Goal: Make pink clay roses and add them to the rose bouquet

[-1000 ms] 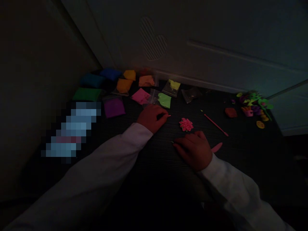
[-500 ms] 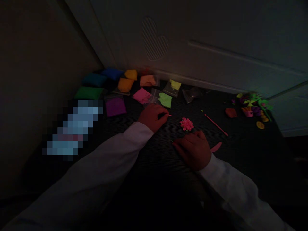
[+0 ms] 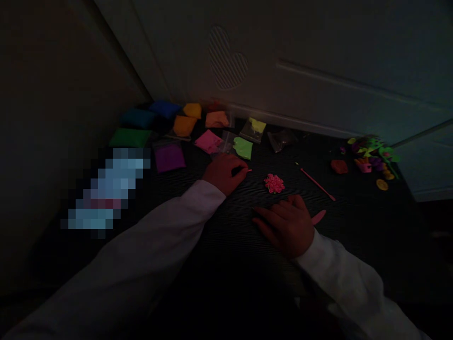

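Thumb and fingertips of our left hand (image 3: 218, 174) close in a pinch, and we have a tiny pink strip (image 3: 249, 170) poking out from between them. We rest our right hand (image 3: 288, 225) palm down on the dark table (image 3: 226, 226), its index finger and thumb slightly parted; a tiny speck (image 3: 253, 208) lies at the index fingertip, and we cannot tell whether it is held.

Between our hands and a little beyond the right one, we see the pink flower (image 3: 274, 183) lying on the table, touched by neither hand. To its right lie a green bit (image 3: 297, 163), a thin pink stick (image 3: 317, 184) and, just beside our right wrist, a pink blade (image 3: 319, 217).

Beyond our left hand we have the light green packet (image 3: 242, 148) and the pink packet (image 3: 208, 141), with the purple packet (image 3: 170, 157) to their left. Farther right sit a red lump (image 3: 339, 166), a pink cup (image 3: 364, 165) and a yellow disc (image 3: 382, 184). A blurred patch (image 3: 109, 189) hides whatever lies at far left.
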Available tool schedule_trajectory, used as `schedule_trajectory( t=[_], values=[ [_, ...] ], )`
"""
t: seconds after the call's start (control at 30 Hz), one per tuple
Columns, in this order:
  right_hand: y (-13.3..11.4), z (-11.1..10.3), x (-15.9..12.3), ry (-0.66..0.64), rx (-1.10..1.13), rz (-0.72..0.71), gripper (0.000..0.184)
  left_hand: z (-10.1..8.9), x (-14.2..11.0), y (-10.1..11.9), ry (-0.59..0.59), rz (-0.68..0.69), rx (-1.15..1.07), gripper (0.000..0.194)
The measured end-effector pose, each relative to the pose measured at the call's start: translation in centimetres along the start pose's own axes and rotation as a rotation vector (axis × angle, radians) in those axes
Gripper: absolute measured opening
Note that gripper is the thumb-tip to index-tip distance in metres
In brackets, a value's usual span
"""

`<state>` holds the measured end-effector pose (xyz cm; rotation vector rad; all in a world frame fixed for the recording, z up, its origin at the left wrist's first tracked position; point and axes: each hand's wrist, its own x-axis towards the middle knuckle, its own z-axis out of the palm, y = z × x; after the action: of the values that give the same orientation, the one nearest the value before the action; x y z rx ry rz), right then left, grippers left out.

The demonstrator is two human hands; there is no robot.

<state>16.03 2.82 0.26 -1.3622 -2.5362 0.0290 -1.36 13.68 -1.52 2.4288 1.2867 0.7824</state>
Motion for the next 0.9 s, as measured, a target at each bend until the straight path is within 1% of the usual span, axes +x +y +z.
schedule_trajectory(
  t=[0.23,0.33,0.47,0.6,0.9],
  values=[
    [0.13,0.56,-0.31,0.035,0.018,-0.007,0.027,-0.07,-0.03,0.08,0.014,-0.022,0.010,0.021],
    [0.30,0.44,-0.44,0.020,0.031,0.008,0.028,-0.06,-0.10,-0.04,0.018,-0.016,-0.002,0.021],
    [0.60,0.19,-0.55,0.003,0.067,0.023,0.026,0.04,-0.09,-0.31,0.022,-0.051,0.020,0.026],
    [0.66,-0.02,-0.69,-0.016,0.093,0.032,0.027,0.07,-0.10,-0.38,0.000,-0.047,0.048,0.023],
    [0.36,-0.14,-0.42,-0.067,0.083,-0.015,0.030,-0.11,-0.11,-0.21,-0.023,-0.043,0.037,0.020]
  ],
)
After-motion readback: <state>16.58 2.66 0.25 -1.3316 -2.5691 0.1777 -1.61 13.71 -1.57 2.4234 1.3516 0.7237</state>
